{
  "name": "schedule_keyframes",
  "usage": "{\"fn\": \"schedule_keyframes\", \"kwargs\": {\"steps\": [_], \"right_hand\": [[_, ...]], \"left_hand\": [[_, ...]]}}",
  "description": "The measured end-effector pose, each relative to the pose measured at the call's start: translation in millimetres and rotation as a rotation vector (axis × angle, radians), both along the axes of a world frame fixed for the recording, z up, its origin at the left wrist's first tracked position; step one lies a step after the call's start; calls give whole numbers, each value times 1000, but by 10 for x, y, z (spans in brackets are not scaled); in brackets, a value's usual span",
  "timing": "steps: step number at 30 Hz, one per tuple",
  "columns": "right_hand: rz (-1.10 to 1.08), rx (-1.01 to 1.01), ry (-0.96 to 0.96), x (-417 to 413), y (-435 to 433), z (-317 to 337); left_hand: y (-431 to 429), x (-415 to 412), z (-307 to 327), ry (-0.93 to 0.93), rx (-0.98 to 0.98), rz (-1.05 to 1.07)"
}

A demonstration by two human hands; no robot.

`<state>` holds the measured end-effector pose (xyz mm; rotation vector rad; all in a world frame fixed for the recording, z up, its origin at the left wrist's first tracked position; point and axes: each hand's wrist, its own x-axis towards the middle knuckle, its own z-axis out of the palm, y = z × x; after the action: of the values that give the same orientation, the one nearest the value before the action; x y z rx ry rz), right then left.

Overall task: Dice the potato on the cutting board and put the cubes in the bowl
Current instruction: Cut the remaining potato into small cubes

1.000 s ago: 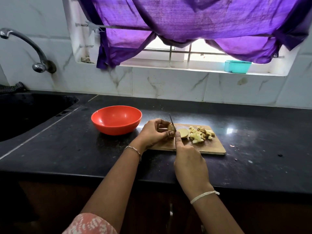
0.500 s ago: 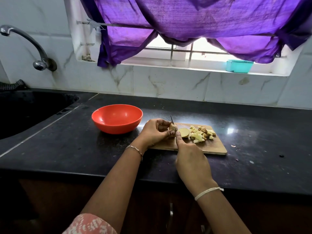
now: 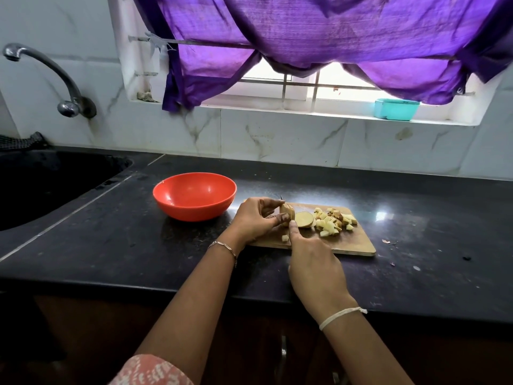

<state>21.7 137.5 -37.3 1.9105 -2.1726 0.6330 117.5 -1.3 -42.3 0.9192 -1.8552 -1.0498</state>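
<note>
Now left hand [image 3: 256, 218] pinches one potato chunk [image 3: 286, 211], right hand [image 3: 313, 265] grips one knife [image 3: 281, 197].

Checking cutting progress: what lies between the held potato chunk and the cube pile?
A round potato slice, flat on the cutting board; the head view shows it.

Only the tip of the knife [image 3: 281, 197] showed past the left grip [image 3: 256, 218]; its handle lay hidden under the right grip [image 3: 313, 262]. The left grip also covered much of the potato [image 3: 286, 211] and the near-left corner of the cutting board [image 3: 352, 243]. The sink [image 3: 41, 184] ran off the left edge, the curtain [image 3: 333, 37] off the top, the sleeve [image 3: 150, 370] off the bottom.
</note>
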Motion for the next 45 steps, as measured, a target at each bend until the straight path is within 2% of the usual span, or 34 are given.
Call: {"fn": "schedule_keyframes", "kwargs": {"steps": [8, 16, 25, 35, 45], "right_hand": [[-24, 31, 64, 24, -47, 52], [-26, 43, 77, 17, -91, 31], [-10, 65, 74, 11, -143, 32], [-1, 115, 86, 36, 81, 46], [14, 106, -15, -85, 90, 33]], "left_hand": [[-38, 36, 14, -3, 23, -50], [-51, 18, 3, -41, 7, 25], [-25, 25, 21, -41, -20, 15], [-55, -25, 17, -140, -51, 81], [51, -62, 42, -203, -141, 186]]}}
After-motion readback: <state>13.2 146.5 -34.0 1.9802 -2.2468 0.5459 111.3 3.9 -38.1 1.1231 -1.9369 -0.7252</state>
